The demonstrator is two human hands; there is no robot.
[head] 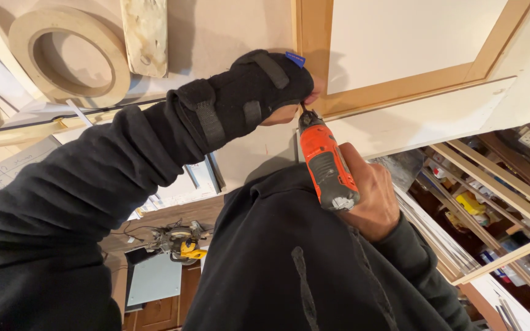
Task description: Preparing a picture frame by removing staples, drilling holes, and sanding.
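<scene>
My right hand [369,196] grips an orange and grey power screwdriver [326,160], its bit tip pressed against the lower edge of a wooden frame [400,86] around a white panel. My left hand [289,92], in a black wrist brace with straps, is raised beside the bit, fingers pinched close to the tip; what it pinches is hidden. Both arms wear black sleeves.
A round wooden ring [69,55] and a wooden offcut [145,34] sit on the surface at upper left. A circular saw with yellow parts [179,242] rests on a bench below. Shelves with small boxes [498,208] stand at right.
</scene>
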